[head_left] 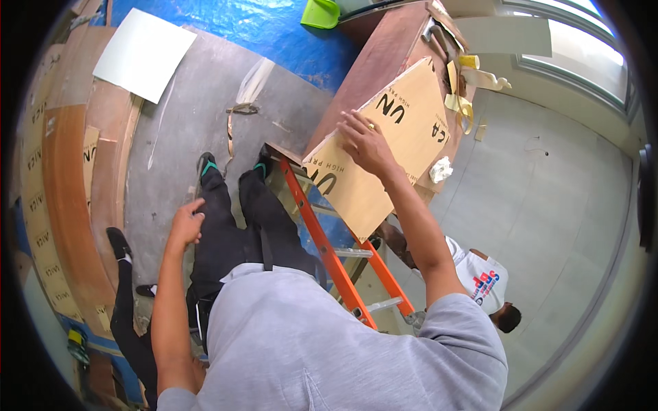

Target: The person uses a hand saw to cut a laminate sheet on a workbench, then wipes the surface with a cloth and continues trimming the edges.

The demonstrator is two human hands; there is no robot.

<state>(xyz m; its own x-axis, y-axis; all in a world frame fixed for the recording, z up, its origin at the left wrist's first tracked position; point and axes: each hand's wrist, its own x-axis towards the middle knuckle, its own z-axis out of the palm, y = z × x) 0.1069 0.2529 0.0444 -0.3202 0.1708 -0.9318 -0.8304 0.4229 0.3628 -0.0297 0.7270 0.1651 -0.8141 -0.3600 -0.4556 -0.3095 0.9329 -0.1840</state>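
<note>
My right hand (367, 144) rests with fingers stretched out on a tan sheet (415, 133) with dark printing on it. It holds nothing, and a ring shows on one finger. The sheet lies over a reddish-brown wooden surface (370, 68), its near corner sticking out above an orange ladder (332, 253). My left hand (187, 222) hangs in the air over the grey floor beside my leg. Its index finger points out while the other fingers are loosely curled, with nothing in them.
A hammer (436, 33), yellow tape (469, 61) and crumpled white paper (441, 170) lie around the tan sheet. Ahead are a blue tarp (253, 34), green dustpan (320, 14) and white sheet (145, 55). Long boards (68, 157) line the left. People stand right (480, 277) and left (125, 308).
</note>
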